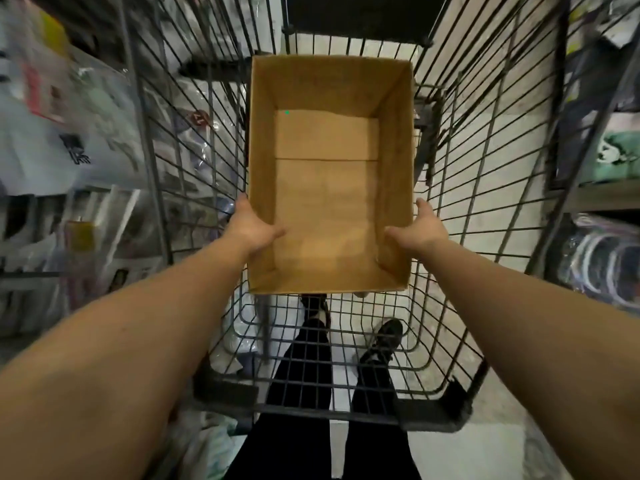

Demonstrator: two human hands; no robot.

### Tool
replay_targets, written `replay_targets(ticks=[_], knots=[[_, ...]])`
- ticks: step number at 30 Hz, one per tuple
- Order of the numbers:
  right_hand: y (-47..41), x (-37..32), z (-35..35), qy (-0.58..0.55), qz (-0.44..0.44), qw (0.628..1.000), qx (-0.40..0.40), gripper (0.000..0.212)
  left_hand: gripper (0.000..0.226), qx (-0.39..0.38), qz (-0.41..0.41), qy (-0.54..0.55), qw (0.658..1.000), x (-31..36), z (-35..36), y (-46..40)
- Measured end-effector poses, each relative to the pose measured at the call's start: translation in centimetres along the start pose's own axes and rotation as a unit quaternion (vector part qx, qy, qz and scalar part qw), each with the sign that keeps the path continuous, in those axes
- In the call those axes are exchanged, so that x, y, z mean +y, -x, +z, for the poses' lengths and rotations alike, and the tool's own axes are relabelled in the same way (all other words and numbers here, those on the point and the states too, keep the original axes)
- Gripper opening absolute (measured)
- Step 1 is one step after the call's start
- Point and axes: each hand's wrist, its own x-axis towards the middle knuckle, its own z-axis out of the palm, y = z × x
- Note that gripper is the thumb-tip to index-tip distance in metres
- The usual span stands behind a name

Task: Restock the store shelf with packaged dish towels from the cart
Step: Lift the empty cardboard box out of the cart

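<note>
well, the person is bent over a wire shopping cart (450, 188) with both arms stretched down into it, and between the hands sits an open cardboard box (327, 188) that shows nothing but its bare brown floor. the left hand (251, 225) is clamped on the box's left wall, thumb hooked inside over the rim and fingers out of sight behind the cardboard. the right hand (420, 225) does the same on the right wall, thumb pointing inward, one finger reaching up along the outside edge. whether the box rests on the cart's mesh or hangs just above it i cannot tell.

no packaged dish towels show in the box or loose in the cart. blurred plastic-wrapped goods crowd the left shelf (69, 133), and more bagged fabric lies on the right shelf (602, 258), but the smear hides what they are.

the box looks light, an empty shell, so weight is no trouble. its walls are thin and will bow if squeezed mid-span, and the top has no flaps to stiffen it. gripping low near the corners, or sliding a palm under the base, seems steadier than pinching the rims. the cardboard is dry and not slippery. the person's black trousers (301, 372) and shoes show through the mesh below.
</note>
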Motion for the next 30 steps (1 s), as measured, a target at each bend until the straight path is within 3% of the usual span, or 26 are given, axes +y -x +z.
replay_targets(ticks=[6,12,20,30], knots=[[-0.5,0.3,0.1,-0.11,0.009,0.992,-0.069,0.094,0.096,-0.029,0.003,0.099,0.995,-0.2,-0.1,0.6],[2.4,0.9,-1.4,-0.141,-0.004,0.99,-0.03,0.081,0.092,-0.007,0.035,0.122,0.992,0.5,-0.3,4.2],[8.5,0.5,-5.5,-0.145,-0.059,0.988,0.009,0.062,0.078,0.057,0.084,0.135,0.986,2.2,-1.9,11.5],[18.8,0.5,-13.1,-0.08,-0.235,0.968,0.044,0.06,0.086,0.216,0.122,0.16,0.955,3.2,-3.5,27.5]])
